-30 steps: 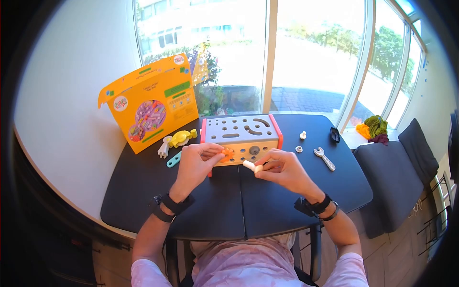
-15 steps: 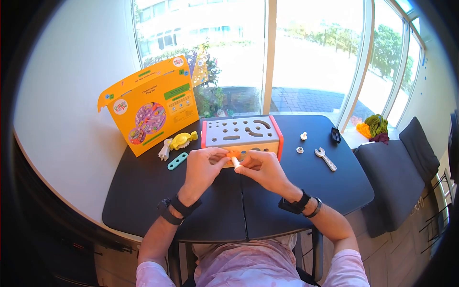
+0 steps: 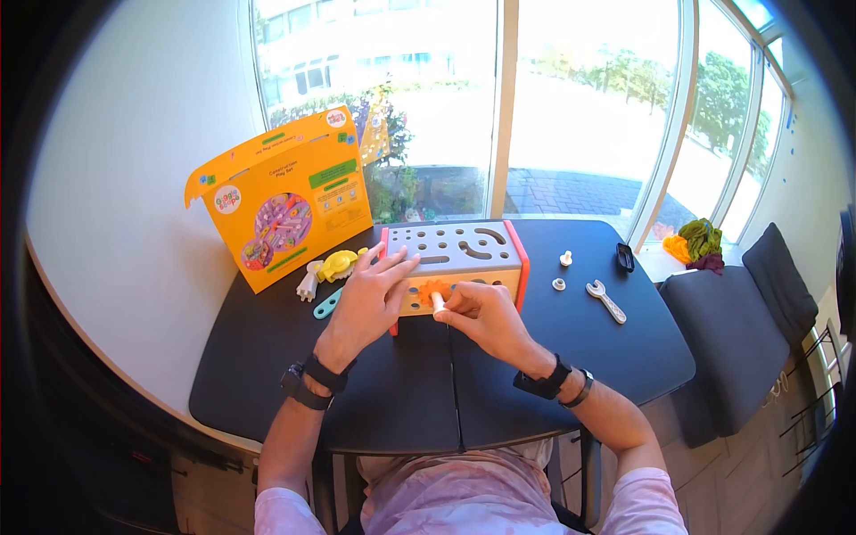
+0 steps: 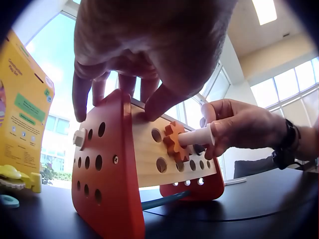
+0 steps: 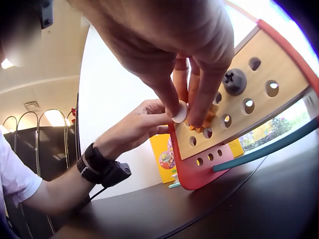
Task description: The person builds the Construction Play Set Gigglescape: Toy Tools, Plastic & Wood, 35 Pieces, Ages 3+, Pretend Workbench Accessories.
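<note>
A toy workbench (image 3: 499, 252) with a grey perforated top, wooden front and red end panels (image 4: 102, 164) stands on the black table. My right hand (image 3: 492, 321) pinches a white toy bolt (image 4: 197, 137) by its head. The bolt's shank runs into the middle of an orange gear (image 4: 174, 142), which lies against the wooden front. Fingers extended, my left hand (image 3: 367, 294) rests over the workbench's left top edge, its thumb near the front panel. A grey cross-head screw (image 5: 235, 82) sits in the front panel beside the right hand.
Left of the workbench are a yellow carton (image 3: 294, 209), a yellow toy piece (image 3: 341, 264), a white toy piece (image 3: 308, 283) and a teal holed strip (image 3: 327, 305). To the right lie another white bolt (image 3: 565, 259), a white nut (image 3: 558, 284), a white wrench (image 3: 608, 301) and a black item (image 3: 624, 258).
The right hand brought the white bolt leftward to the orange gear at the front panel. My left hand let go of the gear and moved up onto the workbench's top edge.
</note>
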### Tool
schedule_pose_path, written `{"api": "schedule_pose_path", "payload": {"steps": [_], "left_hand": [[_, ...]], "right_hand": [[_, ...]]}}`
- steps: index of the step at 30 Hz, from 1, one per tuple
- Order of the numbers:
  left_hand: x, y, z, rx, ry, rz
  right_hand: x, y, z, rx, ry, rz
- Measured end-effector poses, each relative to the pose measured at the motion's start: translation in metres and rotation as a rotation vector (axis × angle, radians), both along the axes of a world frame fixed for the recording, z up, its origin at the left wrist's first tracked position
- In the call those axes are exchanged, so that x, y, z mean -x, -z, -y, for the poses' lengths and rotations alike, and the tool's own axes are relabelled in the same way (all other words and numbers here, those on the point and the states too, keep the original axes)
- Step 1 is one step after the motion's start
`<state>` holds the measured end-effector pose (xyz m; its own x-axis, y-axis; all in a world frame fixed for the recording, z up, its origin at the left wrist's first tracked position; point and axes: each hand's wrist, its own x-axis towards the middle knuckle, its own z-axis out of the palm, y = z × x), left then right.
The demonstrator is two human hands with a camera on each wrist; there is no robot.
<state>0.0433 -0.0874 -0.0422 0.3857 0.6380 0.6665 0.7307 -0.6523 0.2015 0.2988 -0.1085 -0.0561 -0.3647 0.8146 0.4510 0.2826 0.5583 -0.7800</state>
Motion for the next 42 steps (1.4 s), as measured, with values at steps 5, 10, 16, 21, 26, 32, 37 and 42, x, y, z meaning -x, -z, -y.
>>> {"api": "schedule_pose_path", "payload": {"steps": [5,10,16,21,26,32,37,42], "left_hand": [[0.004,-0.001,0.000,0.020,0.023,-0.014],[0.005,-0.001,0.001,0.005,0.018,-0.031],[0.005,0.001,0.002,-0.029,0.016,-0.033],[0.006,0.000,0.001,-0.036,0.000,-0.067],[0.005,-0.001,0.006,-0.005,-0.030,-0.060],[0.006,-0.002,0.006,-0.005,-0.028,-0.044],[0.004,0.000,0.006,-0.003,-0.020,-0.033],[0.004,0.000,0.007,0.001,-0.023,-0.042]], "right_hand": [[0.008,-0.006,0.004,-0.037,0.092,0.008],[0.012,-0.005,-0.001,-0.049,0.138,0.036],[0.015,0.000,-0.009,-0.032,0.156,0.033],[0.016,0.003,-0.009,-0.047,0.188,0.030],[0.020,-0.007,0.014,-0.249,0.252,0.056],[-0.009,0.009,0.025,-0.223,0.214,0.472],[-0.043,0.002,0.022,-0.293,0.337,0.467],[-0.109,-0.018,-0.028,-0.356,0.618,0.430]]}}
